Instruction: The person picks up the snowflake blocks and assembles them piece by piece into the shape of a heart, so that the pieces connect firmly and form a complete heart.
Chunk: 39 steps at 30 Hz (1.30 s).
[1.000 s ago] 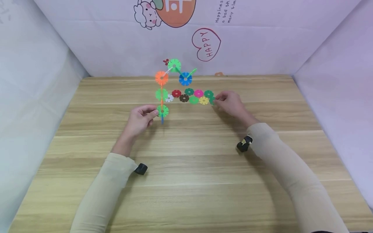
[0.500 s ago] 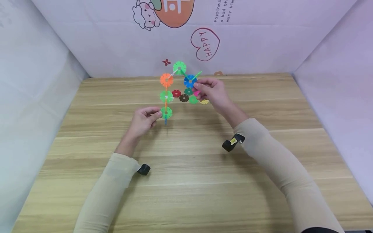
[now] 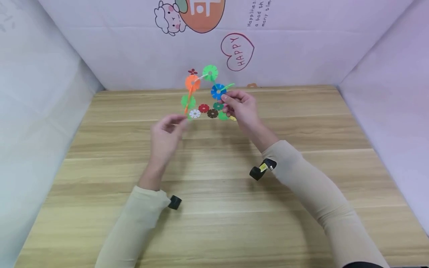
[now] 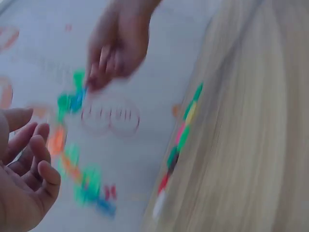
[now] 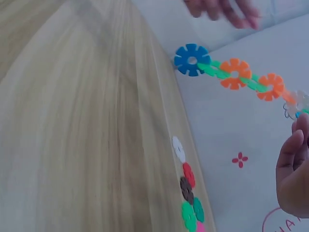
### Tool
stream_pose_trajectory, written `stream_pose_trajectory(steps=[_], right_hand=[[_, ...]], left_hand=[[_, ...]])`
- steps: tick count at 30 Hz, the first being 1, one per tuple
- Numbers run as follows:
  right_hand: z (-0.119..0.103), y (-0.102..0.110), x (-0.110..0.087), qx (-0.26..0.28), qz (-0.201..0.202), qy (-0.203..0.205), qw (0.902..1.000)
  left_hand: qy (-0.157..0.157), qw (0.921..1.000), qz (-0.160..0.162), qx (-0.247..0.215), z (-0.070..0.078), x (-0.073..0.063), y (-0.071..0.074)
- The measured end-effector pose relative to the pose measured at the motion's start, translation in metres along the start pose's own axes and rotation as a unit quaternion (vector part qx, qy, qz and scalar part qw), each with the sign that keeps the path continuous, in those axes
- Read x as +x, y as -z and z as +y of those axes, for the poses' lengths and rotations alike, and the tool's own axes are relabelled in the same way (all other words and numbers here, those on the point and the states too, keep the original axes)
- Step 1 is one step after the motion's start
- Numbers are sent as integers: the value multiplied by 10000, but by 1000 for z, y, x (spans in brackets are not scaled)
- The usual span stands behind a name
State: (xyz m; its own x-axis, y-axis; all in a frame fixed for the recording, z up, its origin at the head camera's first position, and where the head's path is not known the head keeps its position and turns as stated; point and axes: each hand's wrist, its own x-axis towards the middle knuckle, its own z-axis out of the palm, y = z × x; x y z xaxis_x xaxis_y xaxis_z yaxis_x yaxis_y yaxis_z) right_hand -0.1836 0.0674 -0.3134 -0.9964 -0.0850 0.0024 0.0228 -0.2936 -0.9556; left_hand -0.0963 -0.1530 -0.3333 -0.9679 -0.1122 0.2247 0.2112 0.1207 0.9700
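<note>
Since the frame half a second earlier, the left hand (image 3: 165,130) has come off the lower end of the disc chain (image 3: 191,91), which has swung; the right hand (image 3: 242,108) stays at the blue disc (image 3: 215,91). The chain is in the air above the loose row (image 3: 209,112) of discs. Over the row's right part, the right hand's fingers pinch that blue disc; the left hand, at the row's near left, has its fingers loosely bent around nothing. The step in hand looks like shifting the hold on the joined chain; the next move probably calls for a steady right pinch while the left regrips. The chain seems to have eleven discs: five green, three orange, two blue, one white, some edge-on or blurred. The row has nine: four green, and one each white, red, brown, pink and yellow. Around the row lies the worktop (image 3: 218,186); behind it rises one printed backdrop (image 3: 285,56).
</note>
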Motion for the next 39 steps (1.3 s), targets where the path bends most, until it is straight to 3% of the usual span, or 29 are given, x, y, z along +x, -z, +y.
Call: stream_pose_trajectory(steps=[3, 5, 8, 12, 16, 20, 24, 27, 30, 32, 35, 39], right_hand=[[3, -5, -3, 165, 147, 42, 9997], [4, -9, -6, 272, 225, 26, 9994], [7, -16, -10, 392, 287, -60, 9988], [12, -24, -14, 633, 348, -206, 9972], [18, -28, -18, 676, 371, -327, 9965], [24, -27, -20, 350, 94, -470, 9982], [28, -10, -17, -468, -270, -471, 9974], [27, 12, -6, -1289, -398, -354, 9902], [24, 42, 12, -2102, -333, -218, 9769], [22, 65, 24, -2734, -252, -139, 9615], [20, 93, 37, -3870, -161, -138, 9219], [22, 114, 43, -5094, -426, -548, 8577]], left_hand=[[240, 9967, -718, -279, 10, -3, -32], [662, 9921, -832, -670, 10, 1, -52], [1114, 9808, -310, -1570, 5, 13, -73], [1182, 9640, 435, -2343, 2, 26, -87], [1107, 9582, 897, -2480, 1, 34, -92], [988, 9549, 1312, -2474, -2, 37, -89], [1034, 9596, 1280, -2282, -6, 39, -78], [1103, 9619, 1195, -2197, -11, 41, -65], [1156, 9624, 1125, -2187, -16, 42, -51], [1199, 9641, 1043, -2128, -18, 42, -44], [1257, 9689, 873, -1945, -21, 41, -36], [1240, 9744, 710, -1734, -25, 39, -34]])
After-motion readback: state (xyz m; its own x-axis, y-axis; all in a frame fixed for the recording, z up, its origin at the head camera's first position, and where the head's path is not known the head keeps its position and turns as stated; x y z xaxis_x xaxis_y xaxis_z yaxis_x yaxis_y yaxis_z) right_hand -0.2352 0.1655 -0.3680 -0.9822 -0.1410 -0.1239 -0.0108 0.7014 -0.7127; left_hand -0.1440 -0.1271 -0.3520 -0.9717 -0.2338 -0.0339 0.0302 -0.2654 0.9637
